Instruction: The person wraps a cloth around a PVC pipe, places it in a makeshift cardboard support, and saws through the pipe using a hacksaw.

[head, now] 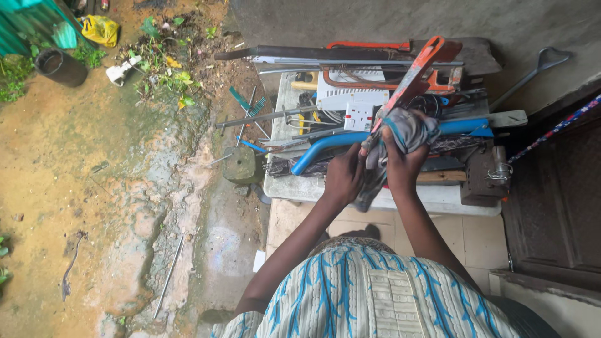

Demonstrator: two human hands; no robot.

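While my right hand (400,164) clenches the grey rag (410,133) around the orange saw (413,78) and my left hand (343,178) grips its end, I judge a slip could cut fingers above the bench (438,199).
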